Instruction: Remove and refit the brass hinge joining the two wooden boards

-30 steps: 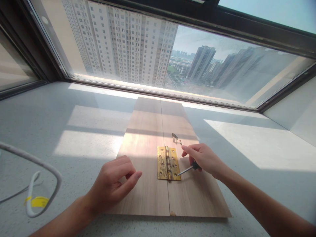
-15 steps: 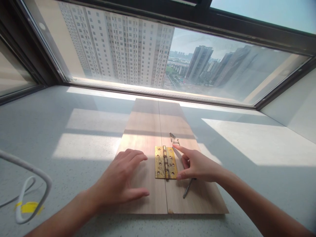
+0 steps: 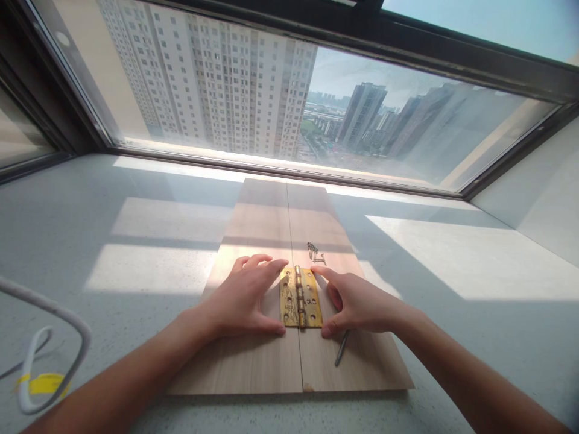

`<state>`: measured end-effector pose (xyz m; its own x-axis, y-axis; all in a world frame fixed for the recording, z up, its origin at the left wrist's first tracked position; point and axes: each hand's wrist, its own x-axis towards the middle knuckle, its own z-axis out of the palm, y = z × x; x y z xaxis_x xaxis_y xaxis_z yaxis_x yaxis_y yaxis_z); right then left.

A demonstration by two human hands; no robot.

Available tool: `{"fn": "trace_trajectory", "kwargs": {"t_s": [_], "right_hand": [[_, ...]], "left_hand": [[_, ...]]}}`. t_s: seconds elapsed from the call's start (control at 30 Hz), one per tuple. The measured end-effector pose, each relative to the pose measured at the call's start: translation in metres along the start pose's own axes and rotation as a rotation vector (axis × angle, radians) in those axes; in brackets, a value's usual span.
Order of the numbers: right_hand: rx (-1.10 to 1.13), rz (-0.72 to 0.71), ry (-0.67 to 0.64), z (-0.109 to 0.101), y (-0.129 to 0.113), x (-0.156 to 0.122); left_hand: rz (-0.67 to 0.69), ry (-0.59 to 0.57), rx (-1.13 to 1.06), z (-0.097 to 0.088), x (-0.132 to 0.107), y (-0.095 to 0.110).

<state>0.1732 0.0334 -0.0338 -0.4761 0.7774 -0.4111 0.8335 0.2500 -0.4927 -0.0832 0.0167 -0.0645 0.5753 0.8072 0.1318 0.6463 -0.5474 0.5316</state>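
Left hand (image 3: 246, 296) nearer hinge (image 3: 299, 298), boards (image 3: 266, 235) on sunlit sill (image 3: 145, 220) by window (image 3: 344, 66)

No text, number or brand can be read. The dark marks on both leaves of the brass butt hinge (image 3: 300, 298) are too small to make out, and the yellow tag (image 3: 46, 383) at the white cable (image 3: 44, 302), well left of the hinge, shows nothing legible.

The speckled windowsill (image 3: 452, 349) carries two wooden boards (image 3: 257, 223) side by side mid-scene and a yellow-tagged white cable (image 3: 49, 305) near left.
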Motion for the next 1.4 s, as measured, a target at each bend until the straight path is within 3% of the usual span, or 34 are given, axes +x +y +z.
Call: {"fn": "trace_trajectory", "kwargs": {"t_s": [0.4, 0.63, 0.73, 0.97, 1.13, 1.27, 1.4], "right_hand": [[-0.002, -0.006, 0.027, 0.000, 0.002, 0.002], [0.121, -0.035, 0.031, 0.001, 0.005, 0.004], [0.131, -0.038, 0.123, 0.001, 0.012, 0.004], [0.004, 0.038, 0.459, 0.006, 0.052, -0.015], [0.054, 0.022, 0.714, 0.017, 0.072, -0.023], [0.003, -0.016, 0.718, 0.014, 0.068, -0.024], [-0.038, -0.022, 0.707, 0.010, 0.047, -0.020]], "left_hand": [[-0.001, 0.026, -0.105, 0.001, 0.008, 0.004], [0.021, 0.036, -0.114, 0.002, 0.007, 0.004], [0.008, 0.024, -0.117, 0.001, 0.007, 0.005], [-0.008, 0.000, -0.139, -0.001, 0.007, 0.007], [-0.013, -0.006, -0.151, 0.000, 0.007, 0.006], [0.007, 0.010, -0.145, 0.001, 0.007, 0.005], [-0.006, 0.012, -0.152, 0.001, 0.006, 0.004]]}}
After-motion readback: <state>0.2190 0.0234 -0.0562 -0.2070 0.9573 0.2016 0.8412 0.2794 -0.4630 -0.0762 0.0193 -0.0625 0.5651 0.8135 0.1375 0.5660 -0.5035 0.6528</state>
